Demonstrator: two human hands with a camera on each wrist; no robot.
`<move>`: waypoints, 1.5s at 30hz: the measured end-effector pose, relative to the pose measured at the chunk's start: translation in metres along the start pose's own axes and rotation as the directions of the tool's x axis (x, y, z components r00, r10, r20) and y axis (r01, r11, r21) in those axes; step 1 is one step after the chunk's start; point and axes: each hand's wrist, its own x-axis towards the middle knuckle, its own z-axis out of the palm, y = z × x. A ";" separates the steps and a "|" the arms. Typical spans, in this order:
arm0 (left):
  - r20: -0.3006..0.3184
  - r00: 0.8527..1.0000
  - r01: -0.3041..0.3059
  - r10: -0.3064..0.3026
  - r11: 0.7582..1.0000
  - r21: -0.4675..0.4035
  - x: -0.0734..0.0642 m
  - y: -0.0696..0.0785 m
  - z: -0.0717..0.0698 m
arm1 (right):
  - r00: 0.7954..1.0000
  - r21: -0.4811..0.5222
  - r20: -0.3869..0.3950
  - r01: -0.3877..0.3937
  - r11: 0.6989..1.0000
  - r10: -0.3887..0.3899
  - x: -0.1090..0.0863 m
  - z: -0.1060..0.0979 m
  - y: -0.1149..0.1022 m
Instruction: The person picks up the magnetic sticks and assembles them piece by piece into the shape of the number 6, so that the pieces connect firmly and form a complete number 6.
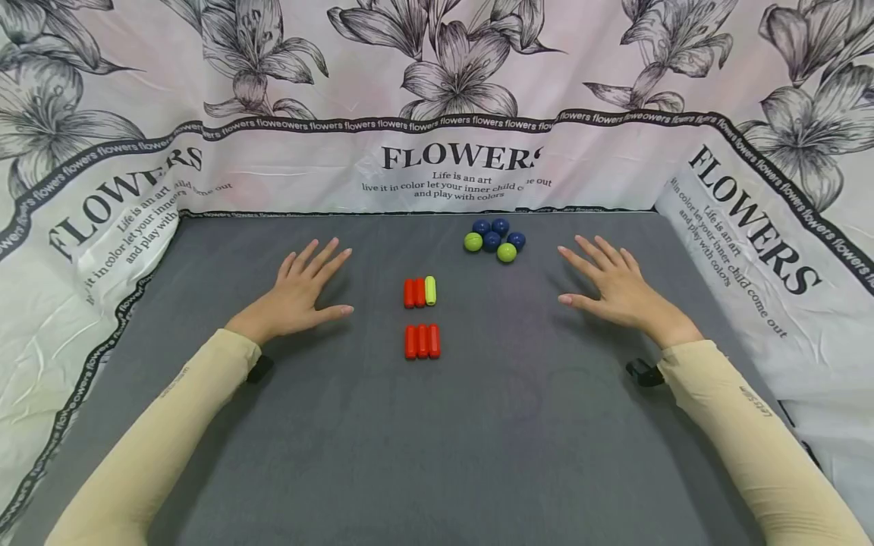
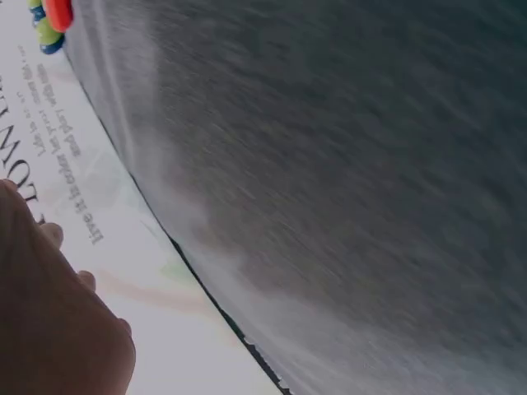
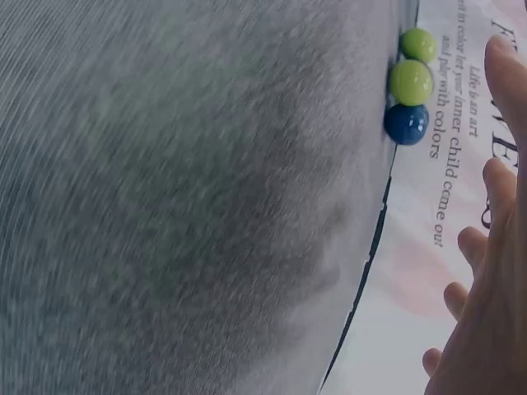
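My left hand (image 1: 292, 297), fingers spread, hovers over the left part of the grey table and holds nothing. On the other side my right hand (image 1: 617, 292) is spread likewise, apart from everything. Between them lie two short rows of small rounded sticks. The farther row has two red sticks (image 1: 414, 293) and a yellow-green stick (image 1: 430, 291) at its right end. Nearer to me are three red sticks (image 1: 422, 342) side by side. Toward the back, dark blue balls (image 1: 492, 241) and two green balls (image 1: 507, 252) sit in a cluster, closer to my right hand.
A white cloth (image 1: 451, 171) printed with flowers and lettering borders the grey table (image 1: 437, 440) at the back and both sides. Each wrist carries a small black camera, such as the right one (image 1: 645, 372).
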 end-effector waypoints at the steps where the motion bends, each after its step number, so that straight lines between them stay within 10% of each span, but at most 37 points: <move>1: 0.001 1.000 -0.003 0.003 1.000 -0.016 0.002 0.003 -0.001 | 1.000 0.009 0.000 0.002 1.000 -0.002 0.001 0.000 -0.001; 16: 0.017 0.998 -0.058 0.064 0.967 -0.248 0.049 0.042 0.001 | 0.991 0.408 -0.085 -0.062 0.911 0.105 0.033 0.009 -0.031; 29: 0.105 0.981 -0.121 0.161 0.941 -0.315 0.091 0.074 0.022 | 0.961 0.542 -0.155 -0.112 0.833 0.230 0.067 0.027 -0.042; 45: 0.122 0.977 -0.144 0.174 0.965 -0.220 0.107 0.085 0.033 | 0.948 0.449 -0.215 -0.118 0.886 0.235 0.092 0.038 -0.052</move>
